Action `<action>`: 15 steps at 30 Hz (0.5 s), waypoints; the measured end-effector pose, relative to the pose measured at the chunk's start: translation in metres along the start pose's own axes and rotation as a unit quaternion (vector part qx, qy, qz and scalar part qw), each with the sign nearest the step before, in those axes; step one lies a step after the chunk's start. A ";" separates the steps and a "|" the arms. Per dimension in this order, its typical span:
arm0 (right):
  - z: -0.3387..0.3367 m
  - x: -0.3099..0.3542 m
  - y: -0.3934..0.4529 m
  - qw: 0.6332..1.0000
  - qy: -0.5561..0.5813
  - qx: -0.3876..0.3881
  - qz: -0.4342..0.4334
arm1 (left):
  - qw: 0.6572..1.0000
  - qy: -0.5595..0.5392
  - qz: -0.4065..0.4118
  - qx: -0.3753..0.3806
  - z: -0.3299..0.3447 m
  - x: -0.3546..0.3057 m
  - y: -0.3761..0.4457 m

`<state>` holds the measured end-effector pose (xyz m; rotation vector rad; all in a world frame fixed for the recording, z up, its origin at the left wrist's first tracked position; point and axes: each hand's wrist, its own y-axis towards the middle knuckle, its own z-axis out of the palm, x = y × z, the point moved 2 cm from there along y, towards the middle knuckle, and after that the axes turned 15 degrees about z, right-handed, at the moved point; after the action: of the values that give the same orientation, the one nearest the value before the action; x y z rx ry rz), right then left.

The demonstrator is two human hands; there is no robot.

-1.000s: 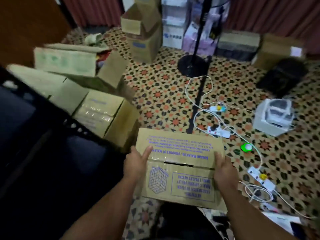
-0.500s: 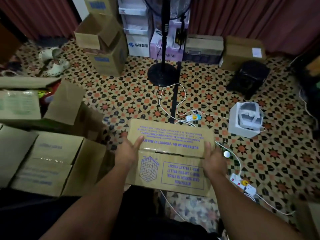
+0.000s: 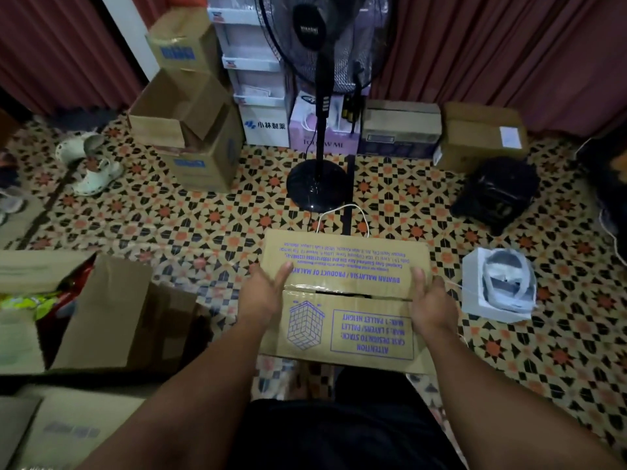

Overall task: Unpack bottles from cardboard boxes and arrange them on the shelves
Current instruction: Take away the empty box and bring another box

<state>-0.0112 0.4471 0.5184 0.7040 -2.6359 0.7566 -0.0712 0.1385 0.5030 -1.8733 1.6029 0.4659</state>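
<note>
Right now a closed cardboard box [image 3: 346,300] with purple print on its top is held out in front of the person, above the patterned tiled floor [image 3: 217,218]. The left hand [image 3: 263,293] presses against the box's left side, thumb lying up along the top flap and fingers wrapped over the edge, so its grip is clamped on the box. The right hand [image 3: 429,305] does the same on the right side, thumb on top, fingers curled round the side out of sight. The two top flaps meet along a taped seam running across between the hands, with a narrow dark gap showing at the middle. No bottles can be seen; the box is shut.

Just beyond the box's far edge, a white cable [image 3: 342,215] loops on the floor near the round base of a black standing fan [image 3: 317,184]. Behind the fan, against a red curtain [image 3: 492,56], stands a row of stacked cartons and white boxes [image 3: 258,79]. To the left of these is a pile of brown boxes [image 3: 193,130], one with its flaps open. An open carton [image 3: 101,313] with colourful packets inside sits at the left, near the person. A white box holding a white device [image 3: 498,283] lies on the floor to the right of the held box, and a black bag [image 3: 495,195] lies farther back. Pale shoes [image 3: 91,164] rest on the floor at far left.
</note>
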 end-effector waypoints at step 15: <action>0.056 0.271 0.212 0.988 -0.063 0.061 -0.123 | 0.982 -0.054 -0.130 -0.128 -0.009 -0.061 0.234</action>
<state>-0.3584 0.4727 0.4981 1.1223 -2.5608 0.8289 -0.3118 0.1616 0.4949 -2.1720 1.2520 0.6701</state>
